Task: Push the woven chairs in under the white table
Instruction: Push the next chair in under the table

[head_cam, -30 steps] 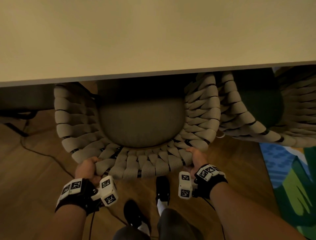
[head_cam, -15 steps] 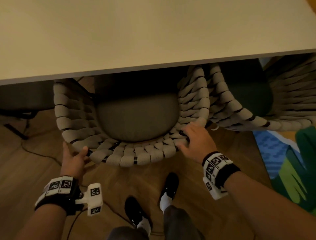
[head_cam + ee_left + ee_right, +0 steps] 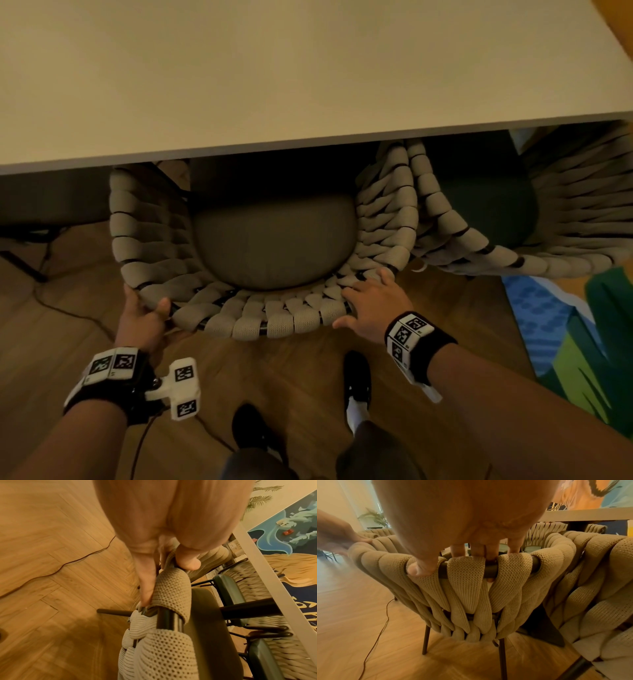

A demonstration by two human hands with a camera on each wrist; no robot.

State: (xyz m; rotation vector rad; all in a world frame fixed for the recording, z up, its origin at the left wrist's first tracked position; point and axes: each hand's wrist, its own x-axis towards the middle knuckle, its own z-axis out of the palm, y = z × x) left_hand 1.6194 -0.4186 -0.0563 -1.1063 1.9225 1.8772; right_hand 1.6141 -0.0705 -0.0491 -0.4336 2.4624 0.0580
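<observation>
A beige woven chair point(image 3: 267, 318) with a grey cushion point(image 3: 274, 246) stands partly under the white table point(image 3: 308, 68), its seat front hidden by the tabletop. My left hand point(image 3: 144, 311) grips the back rim at its left curve. In the left wrist view the thumb point(image 3: 187, 562) lies over a strap and the fingers point(image 3: 145, 585) run down the outside. My right hand point(image 3: 373, 305) holds the rim at its right curve. There the fingers point(image 3: 457, 550) hook over the top bar and the thumb point(image 3: 419, 569) presses the outer weave point(image 3: 471, 595).
A second woven chair point(image 3: 462, 240) with a dark green cushion stands touching on the right, also under the table. A coloured rug point(image 3: 565, 325) lies at the right, and a thin cable point(image 3: 68, 308) crosses the wooden floor at the left. My shoes point(image 3: 358, 377) stand just behind the chair.
Both hands have slid outward along the rim, the left to its left curve and the right to its right curve. The chair sits slightly further under the table.
</observation>
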